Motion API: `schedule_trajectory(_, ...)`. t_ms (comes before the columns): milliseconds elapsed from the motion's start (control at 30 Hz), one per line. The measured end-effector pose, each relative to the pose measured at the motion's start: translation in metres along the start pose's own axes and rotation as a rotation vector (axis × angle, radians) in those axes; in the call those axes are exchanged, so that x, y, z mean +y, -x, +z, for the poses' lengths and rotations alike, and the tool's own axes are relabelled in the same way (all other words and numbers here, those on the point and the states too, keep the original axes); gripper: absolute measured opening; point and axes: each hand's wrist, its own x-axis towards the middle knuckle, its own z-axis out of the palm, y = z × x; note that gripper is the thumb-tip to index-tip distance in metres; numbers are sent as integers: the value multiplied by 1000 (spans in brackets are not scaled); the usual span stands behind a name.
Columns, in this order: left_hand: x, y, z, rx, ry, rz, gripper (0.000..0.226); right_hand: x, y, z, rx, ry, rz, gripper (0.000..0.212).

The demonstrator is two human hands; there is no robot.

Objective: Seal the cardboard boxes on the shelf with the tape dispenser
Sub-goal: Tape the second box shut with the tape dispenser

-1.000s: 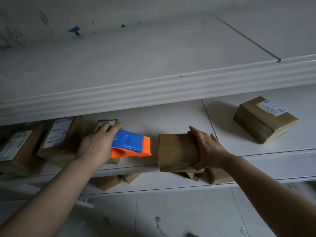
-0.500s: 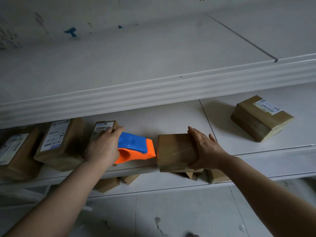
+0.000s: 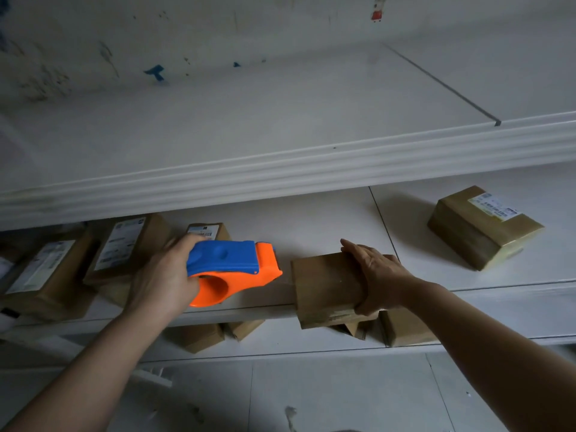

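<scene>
What I can't see from up here

My left hand (image 3: 162,275) covers the back of the tape dispenser (image 3: 230,269), whose tape stays out of sight inside. My right hand (image 3: 377,275) hides the cardboard box's (image 3: 324,285) right side. The labels (image 3: 495,207) are too small to read. The leftmost box (image 3: 46,275) runs off the left edge, and the shelf lip (image 3: 249,310) hides most of the lower boxes (image 3: 202,336).

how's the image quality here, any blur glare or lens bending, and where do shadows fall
Head view: dim, flat, bluish light, no glare; the upper shelf edge bows from the wide-angle lens; a soft shadow lies left of the far right box; the left hand gripping the tape dispenser is slightly smeared at its far edge; the labels at left are too soft to read.
</scene>
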Motion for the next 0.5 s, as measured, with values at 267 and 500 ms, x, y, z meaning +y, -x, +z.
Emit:
schedule_trajectory(267, 0, 9, -3, 29, -64, 25, 67, 1, 0, 1, 1, -12, 3, 135)
schedule_trajectory(500, -4, 1, 13, -89, -204, 16, 60, 2, 2, 3, 3, 8, -5, 134)
